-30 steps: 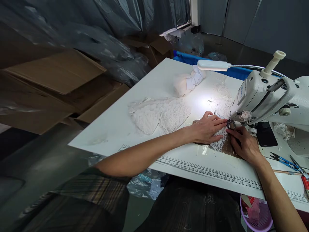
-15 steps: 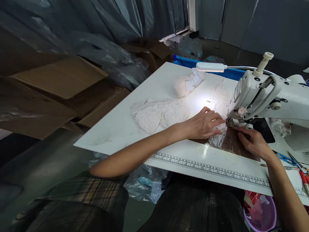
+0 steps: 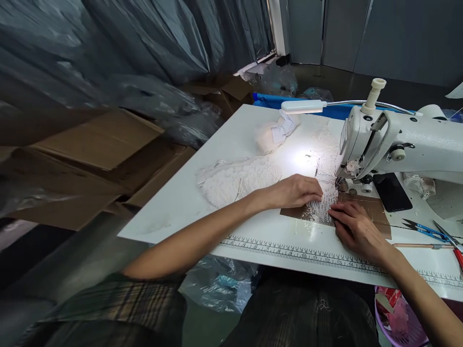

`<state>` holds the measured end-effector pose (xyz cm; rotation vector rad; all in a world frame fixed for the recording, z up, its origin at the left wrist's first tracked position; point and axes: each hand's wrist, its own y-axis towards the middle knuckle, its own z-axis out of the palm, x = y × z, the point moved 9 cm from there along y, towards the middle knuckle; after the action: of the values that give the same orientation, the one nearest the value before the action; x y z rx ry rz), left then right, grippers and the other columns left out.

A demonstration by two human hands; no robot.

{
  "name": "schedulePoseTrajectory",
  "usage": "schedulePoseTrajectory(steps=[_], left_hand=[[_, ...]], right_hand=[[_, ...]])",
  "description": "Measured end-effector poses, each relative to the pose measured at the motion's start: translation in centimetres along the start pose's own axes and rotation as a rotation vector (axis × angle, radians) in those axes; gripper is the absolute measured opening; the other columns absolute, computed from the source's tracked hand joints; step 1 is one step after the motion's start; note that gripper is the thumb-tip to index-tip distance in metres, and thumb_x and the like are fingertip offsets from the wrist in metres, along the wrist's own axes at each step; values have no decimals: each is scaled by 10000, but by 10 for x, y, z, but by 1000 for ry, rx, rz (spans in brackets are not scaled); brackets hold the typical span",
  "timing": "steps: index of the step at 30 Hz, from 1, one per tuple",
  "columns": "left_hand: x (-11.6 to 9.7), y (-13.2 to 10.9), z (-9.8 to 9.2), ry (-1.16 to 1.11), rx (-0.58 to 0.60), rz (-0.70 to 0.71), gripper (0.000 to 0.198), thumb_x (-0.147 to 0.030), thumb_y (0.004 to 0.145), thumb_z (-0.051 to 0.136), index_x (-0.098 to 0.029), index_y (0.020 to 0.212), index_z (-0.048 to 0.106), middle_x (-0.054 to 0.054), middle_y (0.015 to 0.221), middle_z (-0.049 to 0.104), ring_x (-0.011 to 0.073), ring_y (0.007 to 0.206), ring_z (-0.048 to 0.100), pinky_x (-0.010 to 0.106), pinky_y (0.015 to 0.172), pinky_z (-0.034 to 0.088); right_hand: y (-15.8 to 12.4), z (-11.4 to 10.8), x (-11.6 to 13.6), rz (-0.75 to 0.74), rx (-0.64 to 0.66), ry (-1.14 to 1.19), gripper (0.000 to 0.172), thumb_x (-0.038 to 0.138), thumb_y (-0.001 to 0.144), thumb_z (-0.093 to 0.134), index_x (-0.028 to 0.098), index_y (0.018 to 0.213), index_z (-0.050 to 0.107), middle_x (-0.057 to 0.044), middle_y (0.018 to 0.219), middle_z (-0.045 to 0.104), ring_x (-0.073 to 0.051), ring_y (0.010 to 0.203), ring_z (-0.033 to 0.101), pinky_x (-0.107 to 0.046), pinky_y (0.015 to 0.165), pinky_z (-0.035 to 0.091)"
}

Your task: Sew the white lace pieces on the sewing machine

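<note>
A strip of white lace [image 3: 323, 205] lies on the white sewing table [image 3: 224, 144], running from under the presser foot [image 3: 340, 183] of the white sewing machine [image 3: 398, 142] toward me. My left hand [image 3: 294, 191] rests on the lace's left side, fingers curled down onto it. My right hand [image 3: 356, 226] presses flat on the lace's near end, fingers stretched toward the left hand. A pile of more white lace [image 3: 237, 176] sits left of my left forearm. The lamp [image 3: 302, 106] lights the needle area.
Blue-handled scissors [image 3: 423, 229], a thin rod and a black phone [image 3: 388, 191] lie right of the machine. A printed ruler [image 3: 307, 255] edges the table front. A white fabric bundle [image 3: 271, 135] sits at the back. Cardboard boxes [image 3: 97, 154] stand left, a purple basket [image 3: 394, 318] below right.
Both hands have drawn back from the presser foot toward me, sliding along the lace. The right hand moved down and left; the view swung slightly right.
</note>
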<state>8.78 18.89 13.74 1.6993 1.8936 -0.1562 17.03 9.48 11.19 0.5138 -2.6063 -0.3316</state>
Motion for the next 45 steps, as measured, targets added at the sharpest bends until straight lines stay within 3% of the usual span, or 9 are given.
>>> schedulePoseTrajectory(steps=[4,8,15,18,22,26,31,40,45], left_hand=[[-6,2,9,6,104,26,225,-329,919,658,-164,1068,691,103,1131,687,194,1011,656,324,866,544],[-5,0,17,54,119,64,93,-254,906,673,-209,867,745,77,1206,665,204,1084,633,357,951,510],[11,6,-6,10,-172,-56,310,-356,1038,422,-126,992,624,66,865,716,115,681,666,224,593,541],[12,8,6,183,-264,-109,356,-385,1063,316,-121,1008,549,36,746,683,114,556,610,222,497,493],[0,7,37,338,-123,-8,244,-359,1033,415,-151,1053,542,68,890,706,186,808,684,335,722,570],[1,0,30,299,-97,-8,297,-257,933,505,-136,1201,542,140,1147,655,227,1034,650,341,752,587],[-4,1,21,300,-206,98,177,-122,866,480,-144,888,654,129,1108,695,203,958,676,368,790,588],[-16,5,44,484,-124,229,226,-80,913,461,-146,925,677,101,1042,738,196,966,688,428,906,582],[-20,2,39,535,-155,284,197,-85,914,481,-129,893,672,109,1055,734,191,949,694,429,938,573]], right_hand=[[-5,0,-5,5,-61,3,329,158,921,486,182,1180,686,-118,1201,689,-284,1148,599,-518,942,537],[-7,-1,-4,-20,-115,13,317,146,924,491,172,1166,694,-104,1177,710,-276,1169,606,-494,950,536],[-7,0,-6,-4,-86,18,331,145,923,488,181,1183,690,-100,1202,703,-275,1164,617,-499,941,542],[-7,0,-4,-8,-87,7,339,138,914,487,177,1187,685,-106,1201,701,-287,1162,614,-513,927,542],[-8,1,-3,-9,-82,-5,337,149,920,476,170,1185,684,-126,1207,693,-294,1171,602,-525,932,536],[-8,3,-3,-11,-73,-16,331,156,923,471,170,1173,687,-130,1197,696,-298,1160,602,-525,912,536],[-8,2,-1,-19,-90,-24,327,140,918,470,154,1161,687,-131,1181,700,-296,1143,607,-504,898,540],[-7,-5,-3,-6,-53,67,349,128,891,472,198,1139,707,-108,1132,714,-282,1168,608,-497,943,535],[10,-19,-33,102,53,162,359,171,882,449,208,1110,724,-89,1093,722,-213,987,694,-378,872,579]])
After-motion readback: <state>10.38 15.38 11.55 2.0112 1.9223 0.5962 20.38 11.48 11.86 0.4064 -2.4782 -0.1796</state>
